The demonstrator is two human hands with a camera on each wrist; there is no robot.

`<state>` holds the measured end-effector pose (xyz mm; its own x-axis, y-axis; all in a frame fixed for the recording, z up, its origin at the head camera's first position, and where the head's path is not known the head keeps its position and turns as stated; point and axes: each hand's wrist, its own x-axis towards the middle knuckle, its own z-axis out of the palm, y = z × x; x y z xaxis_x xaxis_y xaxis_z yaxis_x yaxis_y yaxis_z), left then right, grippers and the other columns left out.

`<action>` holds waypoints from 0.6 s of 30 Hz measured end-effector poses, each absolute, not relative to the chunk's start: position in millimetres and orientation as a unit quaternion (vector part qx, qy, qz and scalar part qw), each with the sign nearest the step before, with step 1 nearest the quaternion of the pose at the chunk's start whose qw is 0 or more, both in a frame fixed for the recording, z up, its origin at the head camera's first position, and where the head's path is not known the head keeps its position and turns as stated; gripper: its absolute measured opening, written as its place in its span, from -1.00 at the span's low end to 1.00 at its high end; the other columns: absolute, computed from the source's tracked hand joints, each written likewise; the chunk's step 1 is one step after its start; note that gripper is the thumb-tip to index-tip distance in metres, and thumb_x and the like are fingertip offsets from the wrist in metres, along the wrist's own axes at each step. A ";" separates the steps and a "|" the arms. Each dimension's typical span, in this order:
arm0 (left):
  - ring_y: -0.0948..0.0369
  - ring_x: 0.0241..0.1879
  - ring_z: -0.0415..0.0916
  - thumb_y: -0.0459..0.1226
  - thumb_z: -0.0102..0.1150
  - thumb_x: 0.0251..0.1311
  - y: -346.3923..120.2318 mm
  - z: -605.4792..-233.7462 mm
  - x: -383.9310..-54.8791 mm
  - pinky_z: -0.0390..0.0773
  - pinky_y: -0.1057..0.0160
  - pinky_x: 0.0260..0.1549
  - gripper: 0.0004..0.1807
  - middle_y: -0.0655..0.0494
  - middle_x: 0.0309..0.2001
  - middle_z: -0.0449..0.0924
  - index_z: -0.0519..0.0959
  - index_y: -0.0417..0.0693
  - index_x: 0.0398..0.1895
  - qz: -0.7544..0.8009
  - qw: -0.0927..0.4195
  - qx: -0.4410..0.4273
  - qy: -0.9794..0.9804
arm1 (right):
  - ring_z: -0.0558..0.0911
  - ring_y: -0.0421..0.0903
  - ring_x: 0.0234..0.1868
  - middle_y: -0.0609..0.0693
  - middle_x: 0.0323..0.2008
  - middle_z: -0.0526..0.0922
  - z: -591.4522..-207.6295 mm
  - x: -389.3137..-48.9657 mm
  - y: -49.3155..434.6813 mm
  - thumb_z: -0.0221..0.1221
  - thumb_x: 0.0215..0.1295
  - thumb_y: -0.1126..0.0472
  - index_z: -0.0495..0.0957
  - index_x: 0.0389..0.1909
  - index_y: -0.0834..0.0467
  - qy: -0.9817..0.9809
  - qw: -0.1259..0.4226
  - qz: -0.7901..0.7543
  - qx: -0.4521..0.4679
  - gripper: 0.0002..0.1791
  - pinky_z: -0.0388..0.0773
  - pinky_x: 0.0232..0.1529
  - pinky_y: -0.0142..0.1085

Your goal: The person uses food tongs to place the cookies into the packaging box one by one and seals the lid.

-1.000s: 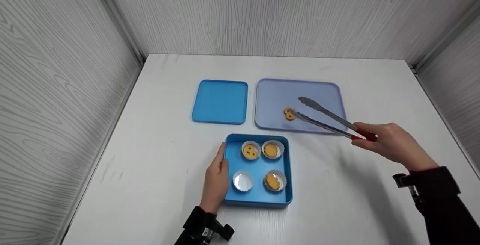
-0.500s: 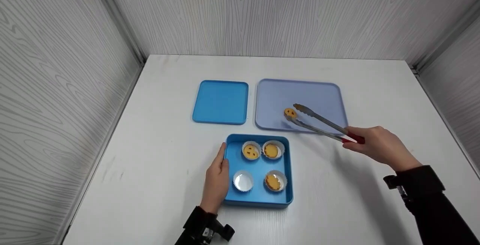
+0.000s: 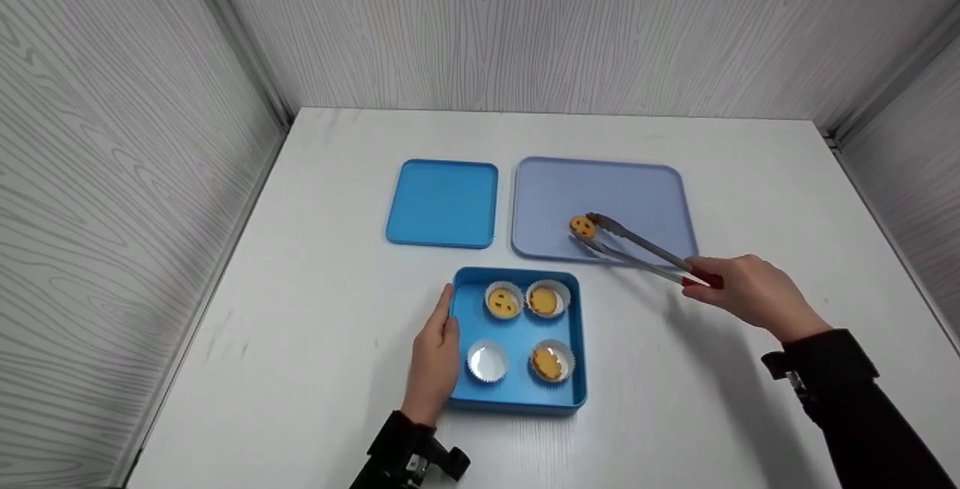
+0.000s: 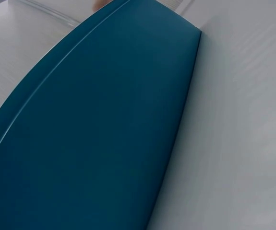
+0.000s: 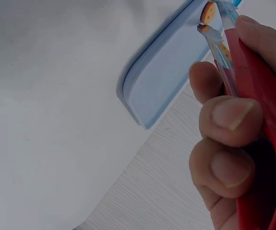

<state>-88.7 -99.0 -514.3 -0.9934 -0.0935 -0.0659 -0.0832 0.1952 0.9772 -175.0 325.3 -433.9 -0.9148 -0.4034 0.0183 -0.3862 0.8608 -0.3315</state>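
R grip (image 3: 750, 290) grasps tongs (image 3: 639, 237) straddling pretzel cookie (image 3: 582, 226): prob. light, brittle; pinch rim gently. L grip (image 3: 433, 358) straight-fingered along box (image 3: 517, 406).

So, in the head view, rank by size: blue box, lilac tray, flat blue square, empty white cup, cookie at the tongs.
Blue box and lilac tray (too close to rank)
Flat blue square
Empty white cup
That cookie
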 end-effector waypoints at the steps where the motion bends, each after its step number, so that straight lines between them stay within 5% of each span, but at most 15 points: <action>1: 0.19 0.60 -0.06 -0.27 -0.26 0.64 -99.0 -514.3 -88.8 0.09 0.03 0.54 -0.44 0.13 0.61 0.05 0.07 -0.02 0.64 -0.632 0.004 0.056 -0.773 | 0.42 -0.22 -0.53 -0.22 -0.57 0.54 -434.2 -175.3 325.4 0.40 0.29 0.10 0.70 -0.09 0.02 0.964 0.024 -0.168 -0.204 -0.79 0.31 -0.52 -0.35; 18: 0.18 0.59 -0.05 -0.28 -0.24 0.64 -98.7 -513.6 -88.3 0.10 0.03 0.53 -0.44 0.11 0.61 0.05 0.08 -0.02 0.64 -0.634 0.010 0.054 -0.771 | 0.62 -0.22 -0.45 -0.22 -0.42 0.74 -442.4 -171.8 333.6 0.41 0.28 0.17 0.73 0.04 0.04 0.961 -0.016 -0.173 -0.216 -0.69 0.44 -0.47 -0.33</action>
